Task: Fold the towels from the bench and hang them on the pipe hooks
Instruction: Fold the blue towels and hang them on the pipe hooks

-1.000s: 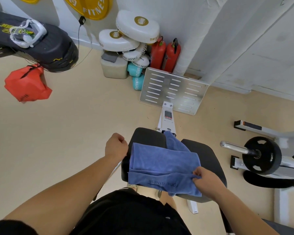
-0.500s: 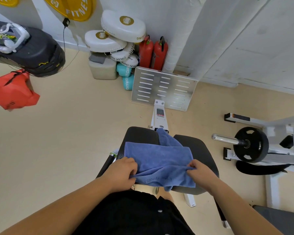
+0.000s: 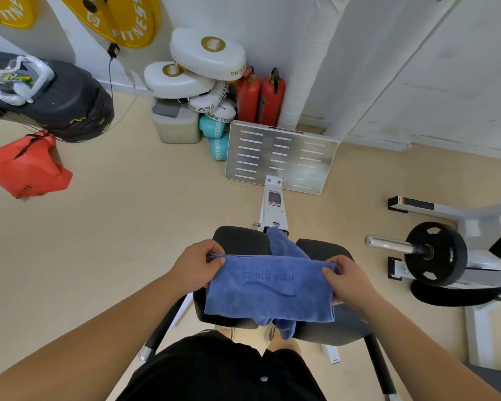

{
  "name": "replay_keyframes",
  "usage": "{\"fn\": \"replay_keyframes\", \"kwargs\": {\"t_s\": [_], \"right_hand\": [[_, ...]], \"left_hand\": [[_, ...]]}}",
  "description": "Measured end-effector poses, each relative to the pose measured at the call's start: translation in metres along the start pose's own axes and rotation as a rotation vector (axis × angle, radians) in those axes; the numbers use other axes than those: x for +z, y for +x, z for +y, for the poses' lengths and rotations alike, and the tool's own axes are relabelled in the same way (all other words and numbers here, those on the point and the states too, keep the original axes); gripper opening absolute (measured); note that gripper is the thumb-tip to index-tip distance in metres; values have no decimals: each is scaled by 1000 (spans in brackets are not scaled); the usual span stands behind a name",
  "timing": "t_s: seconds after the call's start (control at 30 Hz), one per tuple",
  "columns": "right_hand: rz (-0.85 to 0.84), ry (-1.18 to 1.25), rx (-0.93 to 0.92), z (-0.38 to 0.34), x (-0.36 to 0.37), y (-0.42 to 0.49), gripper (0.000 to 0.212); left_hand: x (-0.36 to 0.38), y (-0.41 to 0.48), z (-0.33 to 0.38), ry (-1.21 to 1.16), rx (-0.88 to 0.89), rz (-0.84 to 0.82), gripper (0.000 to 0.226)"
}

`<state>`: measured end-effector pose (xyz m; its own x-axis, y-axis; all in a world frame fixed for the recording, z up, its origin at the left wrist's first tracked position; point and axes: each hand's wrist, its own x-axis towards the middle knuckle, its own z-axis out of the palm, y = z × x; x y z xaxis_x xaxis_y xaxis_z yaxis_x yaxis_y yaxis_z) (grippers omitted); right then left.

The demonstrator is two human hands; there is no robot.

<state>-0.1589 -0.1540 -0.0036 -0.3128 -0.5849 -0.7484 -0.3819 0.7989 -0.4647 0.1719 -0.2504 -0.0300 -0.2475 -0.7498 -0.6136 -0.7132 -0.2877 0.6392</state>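
A blue towel [image 3: 269,287] with embossed lettering is stretched flat between both hands above the black padded bench [image 3: 240,240]. My left hand [image 3: 195,263] pinches its upper left corner. My right hand [image 3: 346,277] grips its right edge. More blue towel cloth [image 3: 281,244] lies bunched on the bench behind it, and a fold hangs below the towel's lower edge. No pipe hooks are in view.
A slotted metal footplate [image 3: 281,156] stands ahead on the machine's rail. White pads, a teal roll and two red extinguishers [image 3: 259,96] sit by the wall. A weight plate on a bar [image 3: 434,253] is at right. A black bag and red bag [image 3: 26,166] are at left.
My left hand came from beside the bench onto the towel's left corner. Both hands then lifted the towel's near edge and spread it out, lettering side up.
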Motion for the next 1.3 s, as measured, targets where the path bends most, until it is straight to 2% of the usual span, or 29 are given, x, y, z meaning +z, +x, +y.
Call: {"fn": "replay_keyframes", "kwargs": {"t_s": [0.1, 0.2, 0.27, 0.33, 0.4, 0.47, 0.53, 0.63, 0.7, 0.8, 0.97, 1.07, 1.17, 1.3], "right_hand": [[45, -132, -41, 2, 3, 20, 9], [-2, -245, -28, 10, 5, 37, 13], [-37, -311, -22, 15, 6, 46, 17], [-70, -354, -22, 17, 8, 53, 23], [-113, -389, -5, 17, 9, 58, 39], [-172, -432, 29, 16, 11, 62, 53], [-216, -445, 50, 15, 11, 66, 50], [-202, -365, 38, 12, 9, 65, 23], [-142, -296, 23, 10, 6, 58, 13], [-62, -117, 8, 8, 4, 40, 14], [46, 95, -21, 16, -5, -2, 20], [-32, 251, 35, 25, -8, -24, 31], [-148, 447, 110, 19, -5, -42, 24], [-139, 508, 97, -4, 24, -49, 27]], "left_hand": [[5, 16, -1, 187, -45, 70, 8], [7, 26, -3, 292, -121, 92, 10], [8, 30, -5, 325, -147, 50, 19], [10, 33, -7, 359, -139, -40, 40], [10, 34, -8, 400, -111, -107, 55], [9, 34, -10, 442, -102, -145, 57], [7, 34, -9, 466, -122, -179, 53], [4, 33, -3, 436, -190, -191, 28], [2, 30, 0, 413, -227, -166, 11], [-3, 21, 2, 305, -237, -118, 12], [-12, -4, 5, 51, -131, -36, 11], [-14, -21, 7, -55, -68, 45, 13], [-16, -31, 12, -129, -29, 153, 14], [-30, -35, 8, -186, -49, 275, 17]]}}
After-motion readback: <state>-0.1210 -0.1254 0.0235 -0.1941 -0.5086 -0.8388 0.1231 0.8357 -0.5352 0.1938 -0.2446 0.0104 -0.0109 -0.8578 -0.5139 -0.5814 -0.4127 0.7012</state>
